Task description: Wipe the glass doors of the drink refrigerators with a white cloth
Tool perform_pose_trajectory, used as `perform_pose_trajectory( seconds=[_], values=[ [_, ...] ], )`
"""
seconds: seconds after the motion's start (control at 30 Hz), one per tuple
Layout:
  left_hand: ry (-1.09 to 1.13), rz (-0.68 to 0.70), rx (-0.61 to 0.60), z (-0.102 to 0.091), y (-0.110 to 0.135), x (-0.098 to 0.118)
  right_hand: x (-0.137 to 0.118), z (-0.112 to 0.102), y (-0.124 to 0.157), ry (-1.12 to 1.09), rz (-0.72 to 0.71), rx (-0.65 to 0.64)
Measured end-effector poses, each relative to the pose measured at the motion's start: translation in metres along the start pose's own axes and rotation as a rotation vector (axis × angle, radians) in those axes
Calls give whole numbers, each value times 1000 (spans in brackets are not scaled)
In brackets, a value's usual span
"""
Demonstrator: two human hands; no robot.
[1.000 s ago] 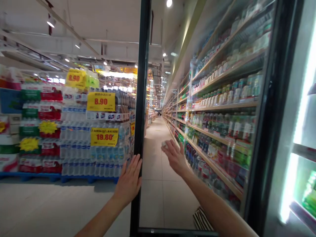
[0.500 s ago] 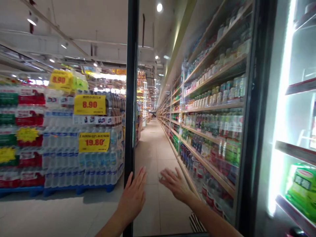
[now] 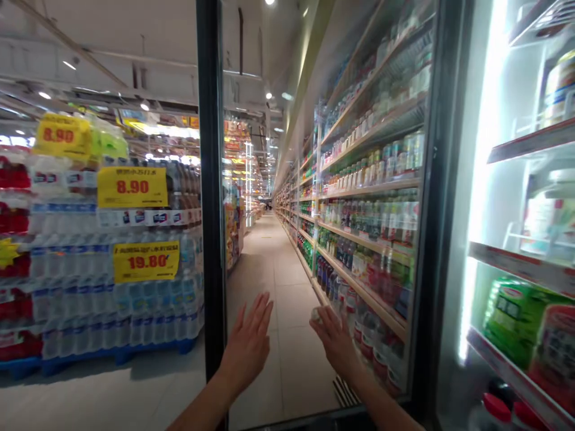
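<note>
A glass cooler door [image 3: 251, 383] with a dark frame stands open in front of me. My left hand [image 3: 250, 335] is open against or just before the pane, its fingers stretched upward near the left frame bar; whether it touches cannot be told. To its right, my right hand [image 3: 336, 341] is bent at the fingers, level with the lower pane. Under those fingertips shows a small whitish crumpled wad [image 3: 320, 313], partly hidden by the hand. Its material is too blurred to make out.
Lit cooler shelves [image 3: 516, 263] with green and red packs stand close on the right. Left of the door, stacked bottle packs [image 3: 112, 311] with yellow price signs [image 3: 146, 261] rest on blue pallets [image 3: 126, 354]. Bottle shelves and a long aisle show in the pane.
My view has turned right, so the door frame and stacks sit farther left. My right hand has moved right, away from the left one, keeping the whitish wad. The left hand stays open.
</note>
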State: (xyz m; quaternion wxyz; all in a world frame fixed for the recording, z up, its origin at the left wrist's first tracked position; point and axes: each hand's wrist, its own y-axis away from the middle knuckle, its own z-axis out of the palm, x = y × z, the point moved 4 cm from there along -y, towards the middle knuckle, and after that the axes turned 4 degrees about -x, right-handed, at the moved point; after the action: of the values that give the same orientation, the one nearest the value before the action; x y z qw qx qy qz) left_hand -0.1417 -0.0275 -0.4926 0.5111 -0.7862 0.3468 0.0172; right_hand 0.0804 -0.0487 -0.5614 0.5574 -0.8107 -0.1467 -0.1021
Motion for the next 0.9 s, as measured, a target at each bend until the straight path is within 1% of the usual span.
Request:
perform_pose_trajectory(
  seconds=[0.03, 0.07, 0.13, 0.2, 0.27, 0.3, 0.33, 0.37, 0.47, 0.53, 0.57, 0.6, 0.63, 0.7, 0.8, 0.83, 0.87, 0.9],
  values=[
    [7, -5, -5, 2, 0, 0, 1, 0, 0, 0, 3, -3],
    [15, -8, -12, 5, -1, 1, 5, -2, -6, 4, 19, 4],
    [36, -14, -34, 9, -5, 7, 20, -6, -31, 25, 93, 40],
    [56, -9, -55, 12, -12, 16, 37, -12, -61, 59, 204, 113],
    [75, 2, -67, 13, -20, 26, 46, -14, -79, 82, 276, 166],
    [81, 8, -69, 12, -23, 30, 48, -14, -81, 84, 294, 171],
    [84, 14, -68, 11, -26, 34, 46, -12, -76, 81, 302, 166],
    [84, 20, -65, 10, -27, 36, 43, -10, -66, 76, 300, 154],
    [73, 29, -39, 9, -22, 35, 30, -4, -14, 75, 297, 96],
    [62, 33, -28, 12, -16, 32, 26, -1, 19, 84, 305, 45],
    [58, 35, -29, 14, -14, 30, 27, 0, 29, 88, 313, 18],
    [55, 36, -36, 17, -12, 30, 29, 0, 33, 93, 318, -3],
    [53, 36, -46, 19, -12, 30, 34, -1, 31, 99, 324, -10],
    [58, 35, -60, 21, -15, 35, 46, -5, 12, 110, 341, 27],
    [88, 52, -56, 19, -28, 47, 69, -12, -30, 106, 395, 159],
    [97, 60, -55, 18, -32, 51, 76, -13, -39, 97, 420, 194],
    [105, 68, -54, 16, -35, 54, 82, -13, -43, 87, 449, 217],
    [112, 75, -55, 15, -37, 55, 87, -13, -41, 80, 488, 231]
  ],
)
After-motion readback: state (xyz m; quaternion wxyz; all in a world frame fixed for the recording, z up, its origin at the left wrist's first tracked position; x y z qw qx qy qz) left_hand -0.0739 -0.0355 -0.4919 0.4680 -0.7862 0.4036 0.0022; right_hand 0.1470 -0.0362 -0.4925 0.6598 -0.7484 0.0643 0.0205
